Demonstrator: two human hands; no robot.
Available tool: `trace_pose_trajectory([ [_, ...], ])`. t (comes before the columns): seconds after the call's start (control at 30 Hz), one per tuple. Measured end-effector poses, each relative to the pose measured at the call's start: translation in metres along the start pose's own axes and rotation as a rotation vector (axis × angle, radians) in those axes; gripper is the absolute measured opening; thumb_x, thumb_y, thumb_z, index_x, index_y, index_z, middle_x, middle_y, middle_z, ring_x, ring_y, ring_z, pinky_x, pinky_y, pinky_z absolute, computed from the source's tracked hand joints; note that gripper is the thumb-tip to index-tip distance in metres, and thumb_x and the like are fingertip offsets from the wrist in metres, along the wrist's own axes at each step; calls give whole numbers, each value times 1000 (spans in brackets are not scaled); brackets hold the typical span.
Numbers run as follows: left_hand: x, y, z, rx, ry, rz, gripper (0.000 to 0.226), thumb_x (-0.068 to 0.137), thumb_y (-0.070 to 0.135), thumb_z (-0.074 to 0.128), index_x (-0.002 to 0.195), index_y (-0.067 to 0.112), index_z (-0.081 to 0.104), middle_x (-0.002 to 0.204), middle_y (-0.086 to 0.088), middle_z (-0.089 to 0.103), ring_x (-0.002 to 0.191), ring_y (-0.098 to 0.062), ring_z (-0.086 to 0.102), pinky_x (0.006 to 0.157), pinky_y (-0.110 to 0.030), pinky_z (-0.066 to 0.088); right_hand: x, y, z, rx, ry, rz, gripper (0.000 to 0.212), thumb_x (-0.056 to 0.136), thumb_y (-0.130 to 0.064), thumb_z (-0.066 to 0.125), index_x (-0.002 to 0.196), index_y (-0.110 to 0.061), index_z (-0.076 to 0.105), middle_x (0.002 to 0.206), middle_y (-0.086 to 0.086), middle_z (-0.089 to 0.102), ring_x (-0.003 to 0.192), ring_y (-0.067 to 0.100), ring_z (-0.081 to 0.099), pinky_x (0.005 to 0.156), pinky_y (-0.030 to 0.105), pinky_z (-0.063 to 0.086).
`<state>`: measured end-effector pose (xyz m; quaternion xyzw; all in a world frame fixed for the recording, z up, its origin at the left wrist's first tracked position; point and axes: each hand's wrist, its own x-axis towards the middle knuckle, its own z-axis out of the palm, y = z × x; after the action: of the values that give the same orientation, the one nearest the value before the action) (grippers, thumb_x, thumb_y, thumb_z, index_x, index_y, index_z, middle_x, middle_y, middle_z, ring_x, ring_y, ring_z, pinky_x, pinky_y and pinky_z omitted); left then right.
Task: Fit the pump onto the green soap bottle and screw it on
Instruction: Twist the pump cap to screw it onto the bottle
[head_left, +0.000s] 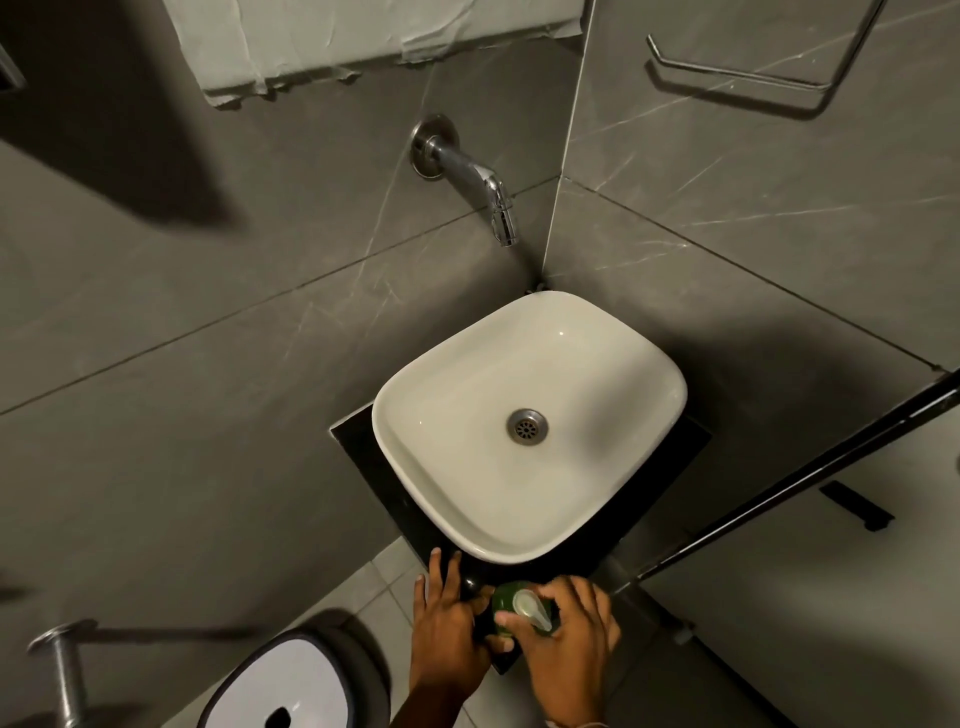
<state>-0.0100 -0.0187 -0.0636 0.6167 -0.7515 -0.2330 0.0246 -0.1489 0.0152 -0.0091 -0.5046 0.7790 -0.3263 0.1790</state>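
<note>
The green soap bottle (503, 598) stands on the black counter (358, 447) just in front of the white basin (524, 421). A pale pump head (531, 609) sits on top of the bottle, its nozzle pointing toward me and to the right. My right hand (566, 639) curls around the pump and the top of the bottle, fingers pinching near its base. My left hand (447, 623) rests against the bottle's left side with fingers stretched toward the basin. The bottle's lower body is hidden by both hands.
A chrome tap (488, 192) juts from the grey tiled wall above the basin. A white-lidded bin (291, 686) stands at lower left on the floor. A metal roll holder (62, 670) is at far left, a towel bar (753, 78) at upper right.
</note>
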Motion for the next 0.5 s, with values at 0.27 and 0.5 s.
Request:
trace_pose_trajectory([
  [0.27,0,-1,1,-4,27,19,56,67,54,52,122,40,53,161,-2,7,143,-25,-24,120,-50,1,0,1,-1,-5,-39,-63,53,49,-62,76,97,-46,61,103,-22,55,107,11,46,88,40,34],
  [0.5,-1,0,0,-33,34,13,42,66,54,59,104,36,64,161,1,9,144,-23,-23,121,-49,1,1,-10,1,-39,-29,74,50,42,-54,85,72,-28,54,100,-2,58,104,25,48,85,44,37],
])
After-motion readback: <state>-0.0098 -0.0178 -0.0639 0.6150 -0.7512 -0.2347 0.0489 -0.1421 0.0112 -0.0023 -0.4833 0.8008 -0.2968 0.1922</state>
